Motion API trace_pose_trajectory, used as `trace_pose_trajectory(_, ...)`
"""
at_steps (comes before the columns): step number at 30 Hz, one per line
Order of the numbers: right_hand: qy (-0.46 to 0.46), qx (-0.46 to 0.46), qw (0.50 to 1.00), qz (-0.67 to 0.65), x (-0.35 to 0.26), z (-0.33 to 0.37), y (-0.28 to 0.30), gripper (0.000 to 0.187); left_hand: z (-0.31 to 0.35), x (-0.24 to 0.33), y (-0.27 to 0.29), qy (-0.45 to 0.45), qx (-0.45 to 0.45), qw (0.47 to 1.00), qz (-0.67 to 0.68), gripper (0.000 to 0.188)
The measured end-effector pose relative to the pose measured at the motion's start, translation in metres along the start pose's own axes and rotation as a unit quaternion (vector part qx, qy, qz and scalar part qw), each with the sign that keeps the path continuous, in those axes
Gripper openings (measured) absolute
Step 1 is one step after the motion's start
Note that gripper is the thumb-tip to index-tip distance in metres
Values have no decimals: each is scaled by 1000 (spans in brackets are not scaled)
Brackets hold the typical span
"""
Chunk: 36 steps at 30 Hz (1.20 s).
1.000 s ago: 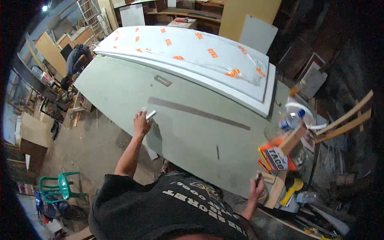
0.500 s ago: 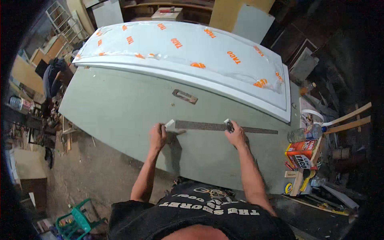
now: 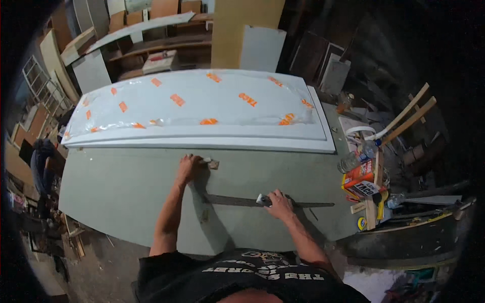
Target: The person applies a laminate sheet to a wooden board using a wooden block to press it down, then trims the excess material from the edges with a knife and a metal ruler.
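My left hand [image 3: 188,168] is closed around a small white piece [image 3: 205,160], of which only the end shows past the fingers. Right beside it on the greenish work surface [image 3: 126,192] lies a small flat slotted piece [image 3: 214,165], partly covered by the hand. My right hand [image 3: 280,204] pinches a small piece with a white end and a dark part [image 3: 262,200]. Beneath that hand runs a long, narrow, dark speckled strip [image 3: 230,201], lying flat from left to right. The hand covers part of its middle.
A white panel [image 3: 166,108] under clear film with orange print lies across the far side. At the right edge are a clear plastic bottle [image 3: 353,160], an orange-red can [image 3: 359,177] and a yellow tape measure [image 3: 361,223]. Long wooden sticks [image 3: 409,118] jut out beyond.
My left hand has moved away from the strip's left end, up to the slotted piece. My right hand stays over the strip, its white-ended piece now pointing left. The whole view has shifted.
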State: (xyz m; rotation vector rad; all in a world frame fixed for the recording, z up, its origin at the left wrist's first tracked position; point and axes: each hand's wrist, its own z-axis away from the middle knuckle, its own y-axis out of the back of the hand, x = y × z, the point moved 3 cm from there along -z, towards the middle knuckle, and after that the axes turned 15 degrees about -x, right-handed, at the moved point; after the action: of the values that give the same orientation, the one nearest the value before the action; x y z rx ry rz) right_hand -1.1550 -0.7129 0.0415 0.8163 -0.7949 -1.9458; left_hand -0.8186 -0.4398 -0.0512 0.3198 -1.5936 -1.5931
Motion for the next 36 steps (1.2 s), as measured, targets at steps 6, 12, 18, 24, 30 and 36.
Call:
trace_pose_trajectory(6,20,-10,998,-58,1,48,-1,39,3,22,21,-67,22,997,-6,39)
trace_pose_trajectory(12,100,-35,979,-176,8,90,-26,37,20,36,41,-70,-59,994,-61,53)
trace_pose_trajectory(18,137,-18,950,-281,39,115,-63,40,7,37,36,-21,-99,995,18,50)
trace_pose_trajectory(24,95,-7,929,-357,80,156,-89,28,4,21,18,-39,-180,972,148,28)
trace_pose_trajectory(30,-107,37,893,-436,180,288,-79,32,34,42,-34,-65,-202,903,374,22)
trace_pose_trajectory(36,-248,262,829,-427,275,461,-62,32,85,300,-91,-12,-306,810,501,37)
